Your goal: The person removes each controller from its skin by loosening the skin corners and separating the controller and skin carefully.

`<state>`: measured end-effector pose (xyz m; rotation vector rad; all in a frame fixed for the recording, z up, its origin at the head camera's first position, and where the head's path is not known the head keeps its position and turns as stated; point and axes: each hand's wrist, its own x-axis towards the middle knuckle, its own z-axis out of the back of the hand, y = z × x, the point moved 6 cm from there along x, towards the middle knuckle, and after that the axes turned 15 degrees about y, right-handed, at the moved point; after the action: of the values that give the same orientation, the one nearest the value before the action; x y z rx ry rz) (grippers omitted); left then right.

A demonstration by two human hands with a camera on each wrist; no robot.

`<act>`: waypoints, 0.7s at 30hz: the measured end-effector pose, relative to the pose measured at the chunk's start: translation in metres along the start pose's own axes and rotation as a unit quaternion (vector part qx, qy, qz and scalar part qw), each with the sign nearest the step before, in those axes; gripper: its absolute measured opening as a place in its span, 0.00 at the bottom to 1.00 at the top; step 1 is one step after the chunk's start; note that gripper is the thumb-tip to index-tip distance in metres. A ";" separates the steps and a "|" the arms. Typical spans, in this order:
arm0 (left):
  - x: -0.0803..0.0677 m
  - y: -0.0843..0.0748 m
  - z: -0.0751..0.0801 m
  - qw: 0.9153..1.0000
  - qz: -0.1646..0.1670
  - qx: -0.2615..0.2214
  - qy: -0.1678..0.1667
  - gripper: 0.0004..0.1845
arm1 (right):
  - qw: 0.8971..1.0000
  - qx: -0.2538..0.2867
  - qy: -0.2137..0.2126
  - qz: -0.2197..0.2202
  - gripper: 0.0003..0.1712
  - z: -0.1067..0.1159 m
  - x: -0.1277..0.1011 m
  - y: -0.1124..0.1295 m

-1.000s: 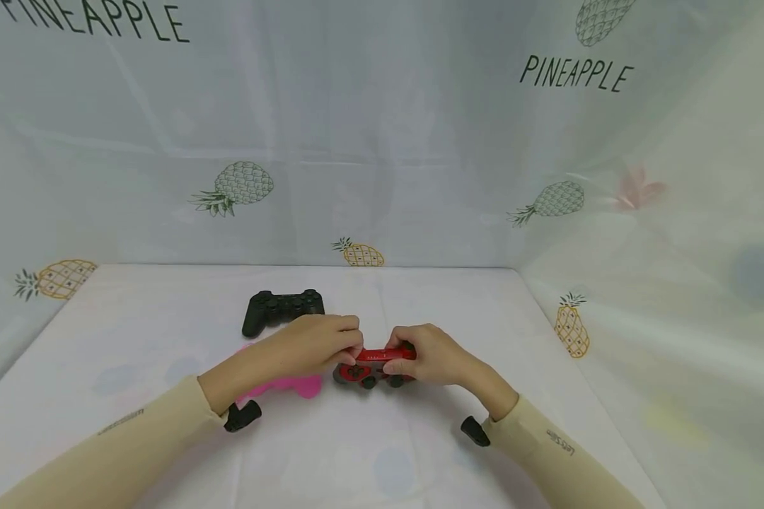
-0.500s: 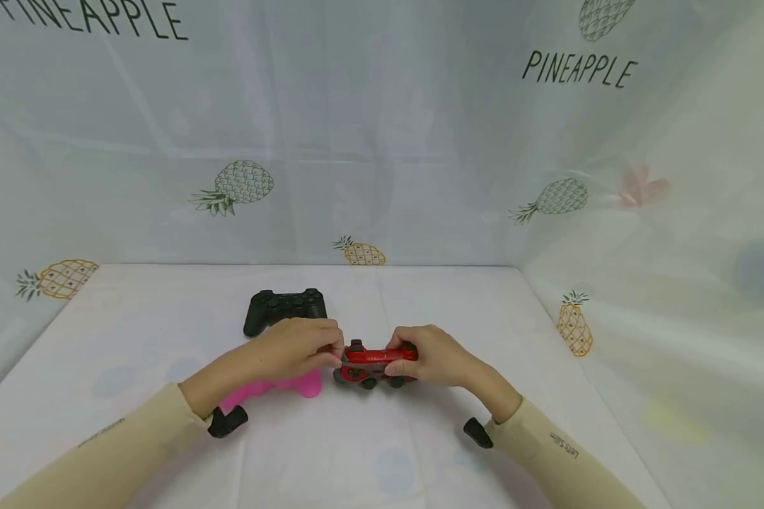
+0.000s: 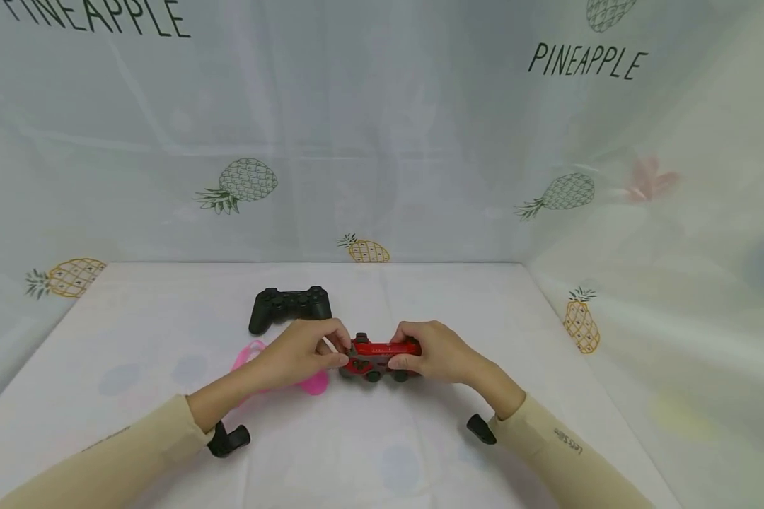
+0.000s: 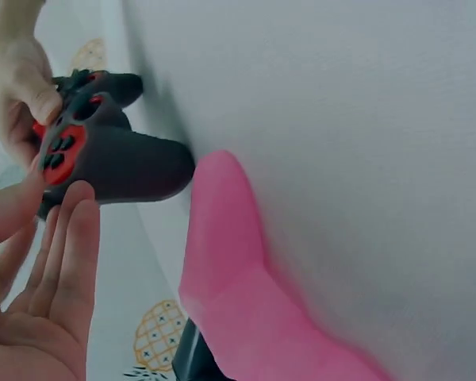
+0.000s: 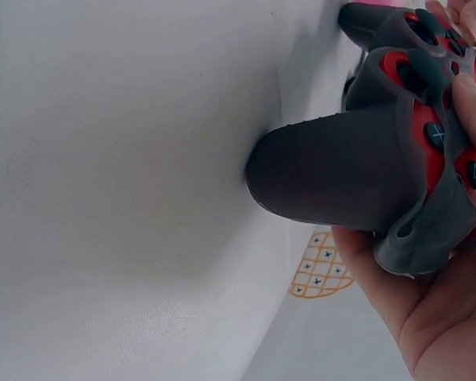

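Right hand (image 3: 436, 351) grips the red controller (image 3: 382, 355); left hand (image 3: 299, 348) fingers pinch its end (grey cover half-hidden).

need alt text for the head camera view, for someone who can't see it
Two hands hold a red game controller partly covered by a grey sleeve, just above a white table: the right hand grips one end, and the left hand pinches the other. A pink sleeve lies under the left hand, and a black controller sits behind it, before a pineapple-print curtain.
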<state>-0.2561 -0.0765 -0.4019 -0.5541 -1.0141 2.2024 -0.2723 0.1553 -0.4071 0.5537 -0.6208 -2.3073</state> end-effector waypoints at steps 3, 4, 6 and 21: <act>-0.001 0.002 0.003 1.000 0.011 -0.022 -0.018 0.17 | 1.000 -0.005 -0.001 -0.007 0.13 0.000 -0.001 0.000; 0.000 0.002 0.004 0.999 0.017 -0.028 -0.021 0.18 | 1.000 -0.005 -0.002 -0.008 0.13 0.000 -0.002 0.000; 0.001 0.004 0.004 0.998 0.035 -0.047 -0.019 0.16 | 1.000 -0.007 -0.002 -0.008 0.14 -0.001 -0.002 0.001; 0.010 0.005 -0.011 0.968 0.165 -0.188 0.026 0.22 | 1.000 -0.003 -0.006 0.009 0.14 -0.002 -0.004 0.002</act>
<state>-0.2585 -0.0666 -0.4134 -1.0085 -1.4079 2.2682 -0.2670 0.1562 -0.4068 0.5290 -0.6226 -2.2968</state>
